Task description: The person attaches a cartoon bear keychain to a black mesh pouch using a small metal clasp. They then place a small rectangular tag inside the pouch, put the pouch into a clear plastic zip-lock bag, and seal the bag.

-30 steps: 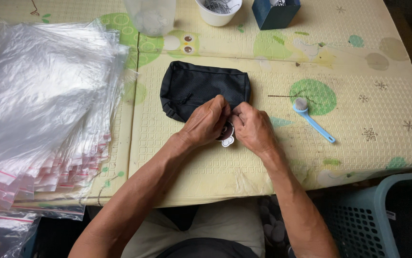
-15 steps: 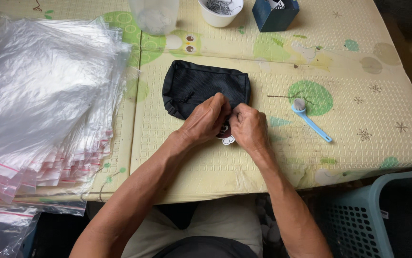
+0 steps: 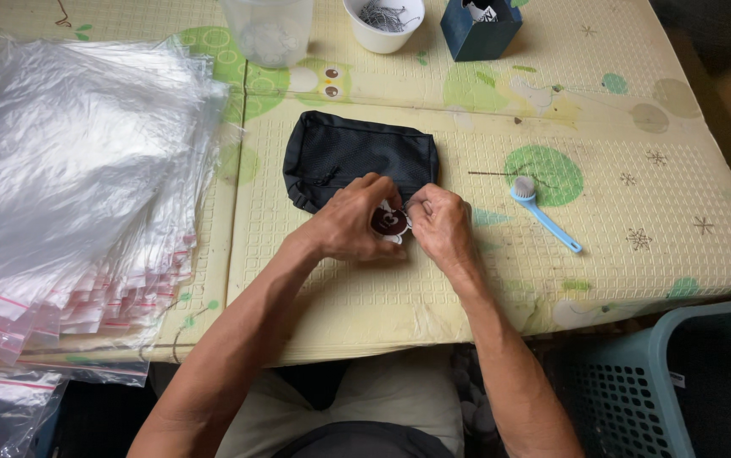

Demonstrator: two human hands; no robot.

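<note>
left hand (image 3: 350,227) grip: dark round tag (image 3: 389,222), part hidden | right hand (image 3: 440,222) grip: pinching tag's edge | black pouch (image 3: 357,157) touching

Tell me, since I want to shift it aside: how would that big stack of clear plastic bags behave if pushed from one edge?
The stack of clear bags looks floppy and glossy, so the top sheets would probably slide and fan out rather than move together. Its near edges already splay past the table edge, so pushing may spill some off. Each bag seems light.
</note>
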